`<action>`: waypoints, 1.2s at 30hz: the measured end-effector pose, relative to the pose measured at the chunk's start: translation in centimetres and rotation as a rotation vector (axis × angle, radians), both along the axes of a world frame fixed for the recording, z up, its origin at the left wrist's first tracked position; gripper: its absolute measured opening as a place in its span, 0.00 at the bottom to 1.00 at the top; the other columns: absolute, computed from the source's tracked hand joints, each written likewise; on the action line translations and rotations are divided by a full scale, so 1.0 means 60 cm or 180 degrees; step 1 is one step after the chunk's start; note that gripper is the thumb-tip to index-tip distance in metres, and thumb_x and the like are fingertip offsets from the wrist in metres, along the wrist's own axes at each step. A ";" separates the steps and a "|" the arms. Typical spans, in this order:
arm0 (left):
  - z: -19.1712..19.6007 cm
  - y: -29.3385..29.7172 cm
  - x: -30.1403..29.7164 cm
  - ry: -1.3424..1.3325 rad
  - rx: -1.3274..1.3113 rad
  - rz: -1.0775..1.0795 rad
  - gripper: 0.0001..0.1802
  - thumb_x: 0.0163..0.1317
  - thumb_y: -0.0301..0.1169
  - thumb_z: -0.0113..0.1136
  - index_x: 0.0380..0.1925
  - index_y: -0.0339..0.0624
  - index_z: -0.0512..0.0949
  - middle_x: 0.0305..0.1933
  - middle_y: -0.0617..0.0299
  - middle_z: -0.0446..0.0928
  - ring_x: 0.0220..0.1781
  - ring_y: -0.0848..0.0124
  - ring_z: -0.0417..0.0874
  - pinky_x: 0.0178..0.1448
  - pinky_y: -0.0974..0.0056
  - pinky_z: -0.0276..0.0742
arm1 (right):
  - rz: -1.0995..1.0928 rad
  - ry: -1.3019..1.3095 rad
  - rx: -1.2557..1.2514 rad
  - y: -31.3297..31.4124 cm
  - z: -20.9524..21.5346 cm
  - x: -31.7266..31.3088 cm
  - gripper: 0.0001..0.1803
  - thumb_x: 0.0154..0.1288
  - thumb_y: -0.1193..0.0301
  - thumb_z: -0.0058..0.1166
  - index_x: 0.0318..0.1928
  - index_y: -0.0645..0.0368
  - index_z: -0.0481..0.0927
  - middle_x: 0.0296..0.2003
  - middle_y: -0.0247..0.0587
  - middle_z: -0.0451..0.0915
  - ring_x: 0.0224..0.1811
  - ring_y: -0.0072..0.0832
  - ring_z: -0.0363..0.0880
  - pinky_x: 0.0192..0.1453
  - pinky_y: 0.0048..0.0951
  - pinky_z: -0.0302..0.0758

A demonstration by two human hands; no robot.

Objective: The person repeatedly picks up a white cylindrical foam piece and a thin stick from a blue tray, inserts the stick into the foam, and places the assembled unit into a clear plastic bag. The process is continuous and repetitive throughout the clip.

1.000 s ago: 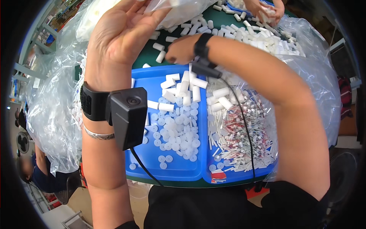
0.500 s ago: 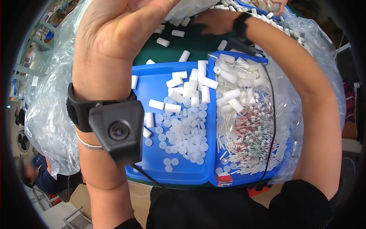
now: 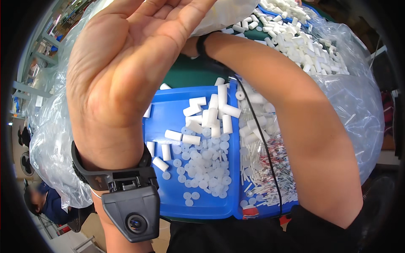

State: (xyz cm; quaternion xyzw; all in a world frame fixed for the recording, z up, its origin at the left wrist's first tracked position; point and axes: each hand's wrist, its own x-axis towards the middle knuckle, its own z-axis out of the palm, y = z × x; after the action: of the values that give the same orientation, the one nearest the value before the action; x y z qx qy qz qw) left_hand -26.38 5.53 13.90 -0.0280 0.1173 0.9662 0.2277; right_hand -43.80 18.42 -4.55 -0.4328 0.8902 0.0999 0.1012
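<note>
My left hand [image 3: 139,59] is raised palm up at the upper left, its fingers stretched out and partly cut off by the top edge. Nothing shows in its palm. Behind it, my right hand [image 3: 190,47] reaches leftward over the green table [image 3: 190,74]; its fingers are hidden. A whitish translucent bag [image 3: 228,17] lies just beyond both hands. Below them, a blue tray [image 3: 168,200] holds white cylinders [image 3: 209,116] heaped toward its back right and translucent small discs [image 3: 206,168] in the middle.
A second blue compartment at right holds bagged white cylinders and thin wired parts [image 3: 270,177]. More white cylinders [image 3: 312,50] are piled at the far right. Clear plastic sheeting [image 3: 50,139] hangs at left. A black cable [image 3: 263,143] crosses the right compartment. Another person [image 3: 52,206] sits at lower left.
My right hand has swept left from the top middle to behind my left hand. Loose cylinders seen on the green table are mostly out of sight. My left hand appears lower and larger.
</note>
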 end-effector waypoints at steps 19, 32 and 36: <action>-0.053 0.011 -0.010 0.0280 0.0280 -0.0509 0.18 0.75 0.25 0.53 0.56 0.20 0.66 0.60 0.39 0.71 0.70 0.48 0.70 0.80 0.41 0.63 | -0.1252 -0.0630 0.0547 0.413 0.085 0.141 0.31 0.49 0.61 0.72 0.56 0.46 0.80 0.60 0.37 0.75 0.62 0.44 0.75 0.59 0.43 0.78; -0.091 0.046 0.024 0.0037 0.0536 -0.0752 0.16 0.75 0.28 0.54 0.52 0.24 0.69 0.56 0.44 0.70 0.68 0.50 0.71 0.79 0.39 0.63 | -0.3089 -0.0046 0.0081 0.538 0.196 0.097 0.20 0.58 0.63 0.65 0.48 0.59 0.85 0.40 0.49 0.85 0.50 0.40 0.84 0.55 0.39 0.79; -0.085 0.056 0.026 -0.0059 0.0442 -0.0754 0.15 0.76 0.28 0.54 0.51 0.24 0.69 0.56 0.44 0.70 0.68 0.50 0.71 0.79 0.39 0.64 | -0.3524 -0.2415 0.0254 0.556 0.116 0.138 0.19 0.57 0.65 0.62 0.46 0.63 0.86 0.41 0.48 0.87 0.46 0.35 0.86 0.51 0.38 0.79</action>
State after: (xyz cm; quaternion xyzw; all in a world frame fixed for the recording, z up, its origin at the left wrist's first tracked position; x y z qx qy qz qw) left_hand -24.84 8.87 8.81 -0.0070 0.0505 0.9381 0.3427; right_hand -35.54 51.78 2.38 0.0865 0.8792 -0.0929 0.4592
